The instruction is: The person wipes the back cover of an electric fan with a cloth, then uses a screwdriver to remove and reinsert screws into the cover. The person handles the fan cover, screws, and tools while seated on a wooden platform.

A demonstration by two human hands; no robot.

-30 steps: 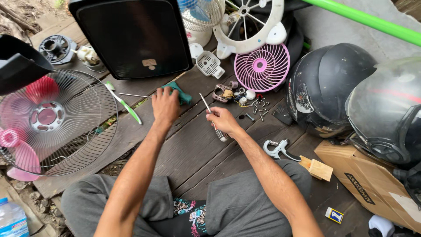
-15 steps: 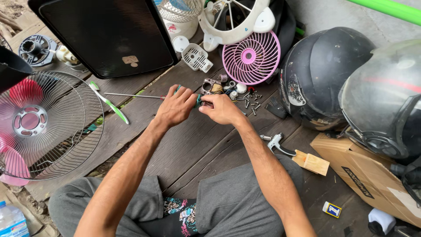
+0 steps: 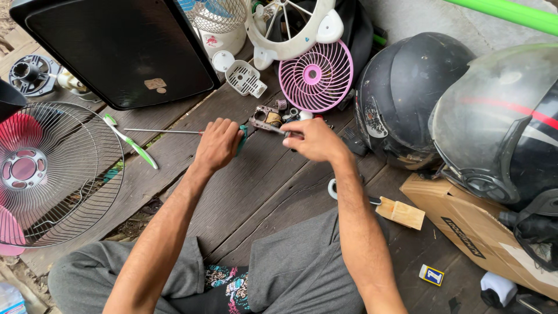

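Observation:
My left hand [image 3: 218,145] is closed around the green handle of a long screwdriver [image 3: 163,131], whose thin shaft points left across the wooden planks [image 3: 256,180]. My right hand [image 3: 314,139] is closed on a thin metal tool whose tip [image 3: 278,129] sticks out toward a small metal motor part [image 3: 264,119]. That part lies just beyond both hands, among several small loose pieces. The two hands are close together with the motor part between and above them.
A pink fan grille [image 3: 315,75] and a white fan guard [image 3: 290,29] lie behind. A black panel [image 3: 116,46], wire fan cage with red blades [image 3: 52,174] and green toothbrush [image 3: 131,142] are left. Two dark helmets [image 3: 407,99], a cardboard box [image 3: 465,227] and wood block [image 3: 401,212] are right.
Both hands moved forward and together toward the small motor part. My left hand took hold of the green-handled screwdriver, and my right hand kept its thin tool.

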